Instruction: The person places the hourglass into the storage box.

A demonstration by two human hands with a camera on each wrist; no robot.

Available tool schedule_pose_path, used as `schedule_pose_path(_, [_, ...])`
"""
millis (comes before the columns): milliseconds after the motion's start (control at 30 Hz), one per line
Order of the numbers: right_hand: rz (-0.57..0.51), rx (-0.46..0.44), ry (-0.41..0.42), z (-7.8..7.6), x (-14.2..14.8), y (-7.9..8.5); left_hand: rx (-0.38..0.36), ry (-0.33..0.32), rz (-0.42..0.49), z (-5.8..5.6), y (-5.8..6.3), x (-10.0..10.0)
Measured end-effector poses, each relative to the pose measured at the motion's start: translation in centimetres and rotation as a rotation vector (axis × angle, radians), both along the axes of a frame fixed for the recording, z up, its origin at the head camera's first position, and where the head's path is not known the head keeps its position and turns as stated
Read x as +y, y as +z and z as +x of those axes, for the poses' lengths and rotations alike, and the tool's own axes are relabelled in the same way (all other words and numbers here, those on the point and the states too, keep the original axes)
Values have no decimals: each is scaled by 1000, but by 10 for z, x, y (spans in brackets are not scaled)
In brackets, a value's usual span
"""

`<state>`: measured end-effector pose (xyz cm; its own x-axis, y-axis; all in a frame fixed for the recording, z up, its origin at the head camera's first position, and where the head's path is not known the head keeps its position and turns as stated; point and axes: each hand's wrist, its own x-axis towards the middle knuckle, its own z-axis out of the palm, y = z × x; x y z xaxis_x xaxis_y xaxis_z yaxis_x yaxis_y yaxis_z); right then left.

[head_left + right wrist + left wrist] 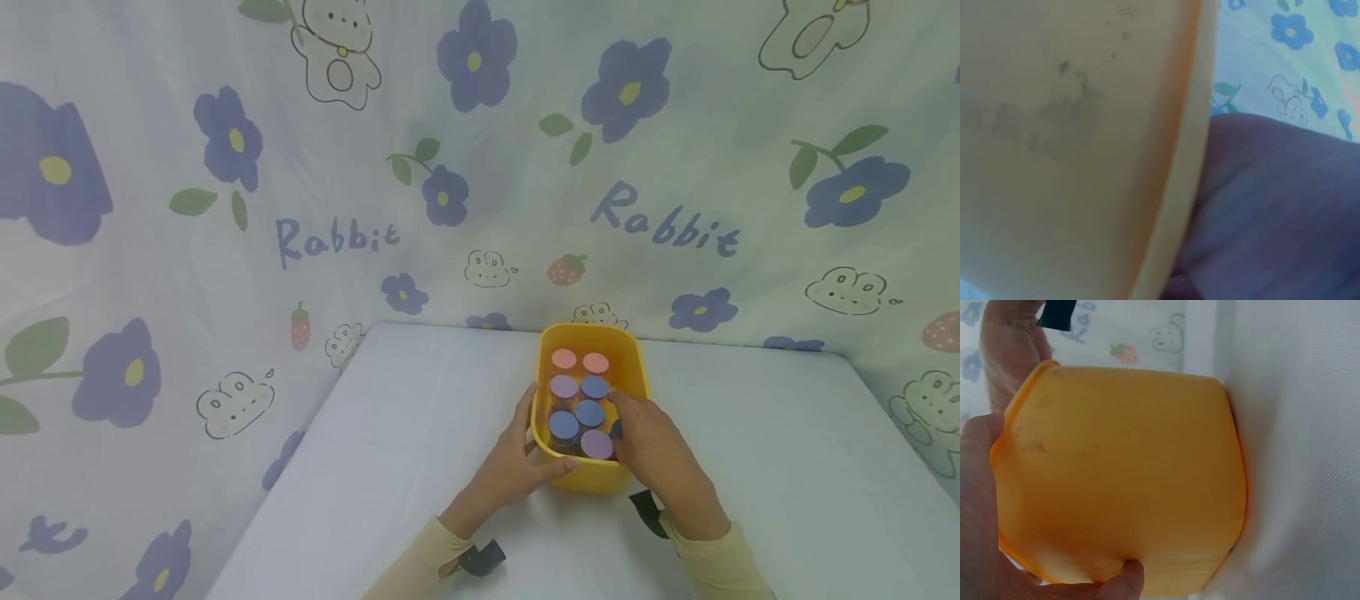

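Note:
A yellow plastic bin (pixel 588 477) stands on the white table, holding several small jars with round pink, purple and blue lids (pixel 589 413). My left hand (pixel 517 462) grips the bin's near left corner, the thumb on the front rim and the fingers along the left side. In the left wrist view a fingertip (pixel 1124 581) presses the bin's wall. Over the right rim, my right hand (pixel 651 437) reaches down inside, next to a dark blue lid (pixel 617 429). Its fingers are mostly hidden, and I cannot tell whether they hold that jar.
The white tabletop (pixel 420 408) spreads on both sides of the bin. Behind it hangs a curtain (pixel 510 192) printed with flowers and rabbits. A dark strap (pixel 482 558) hangs at the left wrist, another (pixel 648 512) at the right.

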<state>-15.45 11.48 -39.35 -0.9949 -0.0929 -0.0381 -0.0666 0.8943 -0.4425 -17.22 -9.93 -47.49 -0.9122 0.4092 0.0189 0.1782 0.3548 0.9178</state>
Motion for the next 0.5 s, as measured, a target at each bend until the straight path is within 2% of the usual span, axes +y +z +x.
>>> schedule_pose_path(333, [-20,-32,18,3,1,2,9,-5,2,-1,-3,-2])
schedule_pose_path(500, [-69,-47,17,3,5,4,17,-15,4,-2,-2,-4])
